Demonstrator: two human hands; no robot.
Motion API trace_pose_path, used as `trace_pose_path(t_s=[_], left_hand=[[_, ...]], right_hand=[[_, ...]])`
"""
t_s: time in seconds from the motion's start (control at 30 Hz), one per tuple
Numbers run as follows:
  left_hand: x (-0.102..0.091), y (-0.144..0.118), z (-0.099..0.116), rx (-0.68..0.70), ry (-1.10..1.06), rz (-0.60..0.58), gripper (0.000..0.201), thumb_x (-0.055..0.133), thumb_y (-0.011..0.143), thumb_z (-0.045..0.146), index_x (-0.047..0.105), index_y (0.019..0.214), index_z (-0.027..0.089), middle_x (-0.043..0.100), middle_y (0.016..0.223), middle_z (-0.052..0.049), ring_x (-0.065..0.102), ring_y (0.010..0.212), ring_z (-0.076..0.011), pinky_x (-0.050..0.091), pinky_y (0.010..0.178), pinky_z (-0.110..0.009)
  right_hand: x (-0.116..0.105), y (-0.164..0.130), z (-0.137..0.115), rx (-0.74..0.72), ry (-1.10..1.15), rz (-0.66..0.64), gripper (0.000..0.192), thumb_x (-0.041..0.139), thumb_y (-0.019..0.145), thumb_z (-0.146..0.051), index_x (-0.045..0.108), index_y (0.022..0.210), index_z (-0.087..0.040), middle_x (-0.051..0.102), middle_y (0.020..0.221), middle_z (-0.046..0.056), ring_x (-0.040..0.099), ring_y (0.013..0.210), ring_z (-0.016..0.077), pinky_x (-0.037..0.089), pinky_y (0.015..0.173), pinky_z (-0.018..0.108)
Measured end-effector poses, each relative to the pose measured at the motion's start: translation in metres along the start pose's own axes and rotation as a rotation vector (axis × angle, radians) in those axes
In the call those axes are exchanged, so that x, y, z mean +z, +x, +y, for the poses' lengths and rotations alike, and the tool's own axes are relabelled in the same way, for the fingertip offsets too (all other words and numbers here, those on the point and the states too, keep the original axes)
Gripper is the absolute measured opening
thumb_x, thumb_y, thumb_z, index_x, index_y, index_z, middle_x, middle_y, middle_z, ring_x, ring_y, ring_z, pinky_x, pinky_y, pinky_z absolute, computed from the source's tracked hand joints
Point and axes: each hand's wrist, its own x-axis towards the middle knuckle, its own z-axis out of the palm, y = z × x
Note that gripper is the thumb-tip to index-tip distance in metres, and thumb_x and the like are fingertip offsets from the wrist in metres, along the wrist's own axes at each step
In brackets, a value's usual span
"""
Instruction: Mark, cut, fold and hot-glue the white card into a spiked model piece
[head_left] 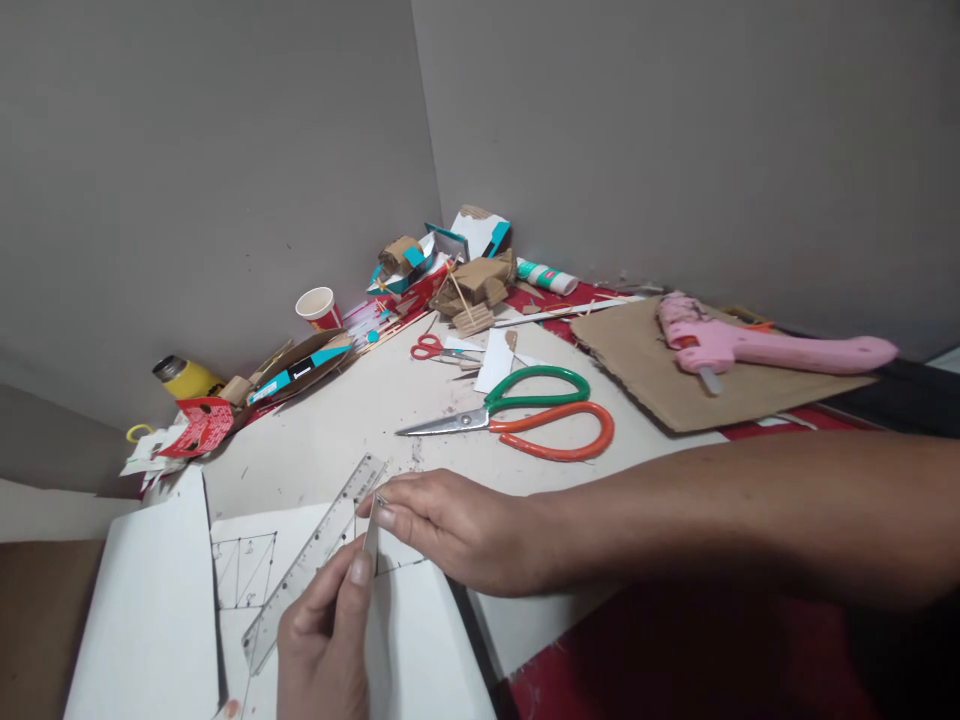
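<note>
Between my two hands is a narrow pale strip (pixel 371 528), seen nearly edge-on; its material is unclear. My left hand (pixel 324 630) pinches the near end between thumb and fingers. The far end is pinched by the thumb and fingertips of my right hand (pixel 457 525), which reaches in from the right. Below them lies a clear plastic ruler (pixel 292 585), slanting across a white sheet (pixel 315 515) with drawn lines and a rectangle crossed by diagonals. Large scissors (pixel 450 424) with one green and one orange handle rest just beyond my right hand.
A pink glue gun (pixel 780 350) lies on a cardboard piece (pixel 637 390) at right. Small red-handled scissors (pixel 427 347) and cardboard scraps (pixel 480 280) sit farther back. A paper cup (pixel 318 305), a yellow bottle (pixel 187 378) and a white board (pixel 150 610) are at left.
</note>
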Motion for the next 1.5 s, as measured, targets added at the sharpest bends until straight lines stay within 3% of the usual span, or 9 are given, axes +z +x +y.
trace_pose_path(t_s=[0.13,0.23,0.33,0.47,0.77,1.03,1.2,1.4,1.5], left_hand=[[-0.001,-0.001,0.003,0.017,-0.081,-0.049,0.036,0.072,0.07,0.056,0.076,0.084,0.023,0.078,0.086,-0.002,0.067,0.099,-0.0267,0.052,0.085,-0.031],[-0.001,-0.001,0.003,0.032,-0.147,-0.141,0.037,0.074,0.07,0.055,0.075,0.089,0.023,0.076,0.086,0.0,0.066,0.085,-0.0219,0.05,0.074,-0.026],[-0.001,-0.001,0.001,0.009,-0.215,-0.198,0.036,0.073,0.073,0.052,0.073,0.094,0.024,0.073,0.084,0.001,0.061,0.075,-0.0182,0.045,0.068,-0.025],[-0.001,-0.001,0.0,-0.006,-0.271,-0.231,0.032,0.073,0.075,0.049,0.071,0.094,0.024,0.071,0.083,0.0,0.059,0.076,-0.0185,0.042,0.072,-0.026],[0.002,-0.004,0.009,-0.063,-0.288,-0.254,0.032,0.074,0.073,0.047,0.07,0.094,0.023,0.071,0.089,0.0,0.063,0.089,-0.0226,0.043,0.075,-0.028],[0.001,-0.004,0.011,-0.103,-0.32,-0.281,0.03,0.075,0.073,0.047,0.067,0.089,0.024,0.069,0.08,0.002,0.062,0.079,-0.0191,0.042,0.065,-0.024],[0.005,-0.001,0.011,-0.088,-0.352,-0.26,0.03,0.078,0.069,0.045,0.067,0.087,0.023,0.066,0.076,0.002,0.061,0.078,-0.0191,0.043,0.069,-0.025],[0.009,0.003,0.009,-0.064,-0.332,-0.274,0.033,0.077,0.07,0.049,0.068,0.088,0.023,0.061,0.066,0.004,0.058,0.069,-0.0168,0.043,0.064,-0.024],[0.015,0.007,0.01,-0.031,-0.326,-0.259,0.035,0.076,0.071,0.051,0.07,0.092,0.024,0.071,0.083,0.001,0.064,0.088,-0.0217,0.047,0.072,-0.026]], right_hand=[[0.002,-0.001,0.001,-0.046,-0.047,-0.001,0.029,0.036,0.099,-0.022,0.062,0.098,-0.011,0.068,0.098,0.014,0.062,0.094,0.021,0.047,0.088,0.033],[0.003,-0.001,0.003,-0.093,-0.079,0.03,0.033,0.034,0.1,-0.023,0.063,0.101,-0.008,0.069,0.101,0.017,0.063,0.099,0.0233,0.047,0.09,0.036],[0.003,-0.001,0.005,-0.131,-0.09,0.056,0.035,0.033,0.1,-0.025,0.064,0.1,-0.008,0.068,0.1,0.017,0.063,0.099,0.0228,0.048,0.09,0.035],[0.003,-0.001,0.005,-0.137,-0.097,0.059,0.035,0.033,0.1,-0.025,0.064,0.092,-0.011,0.068,0.095,0.014,0.063,0.095,0.021,0.048,0.089,0.033],[0.002,0.003,0.005,-0.122,-0.021,0.079,0.032,0.041,0.097,-0.019,0.055,0.069,-0.017,0.058,0.078,0.005,0.056,0.079,0.0153,0.048,0.077,0.028],[0.001,0.004,0.006,-0.141,0.013,0.107,0.025,0.042,0.098,-0.021,0.062,0.084,-0.014,0.063,0.085,0.008,0.058,0.084,0.0175,0.046,0.081,0.031],[0.001,0.004,0.007,-0.147,0.035,0.145,0.024,0.045,0.097,-0.021,0.065,0.087,-0.014,0.061,0.082,0.006,0.057,0.08,0.0161,0.046,0.077,0.028],[-0.002,0.004,0.006,-0.124,0.122,0.159,0.028,0.044,0.097,-0.023,0.07,0.092,-0.014,0.061,0.091,0.008,0.061,0.09,0.0156,0.048,0.087,0.029],[-0.006,0.007,0.005,-0.126,0.192,0.147,0.03,0.042,0.097,-0.022,0.07,0.092,-0.013,0.062,0.097,0.01,0.061,0.097,0.0174,0.046,0.094,0.032]])
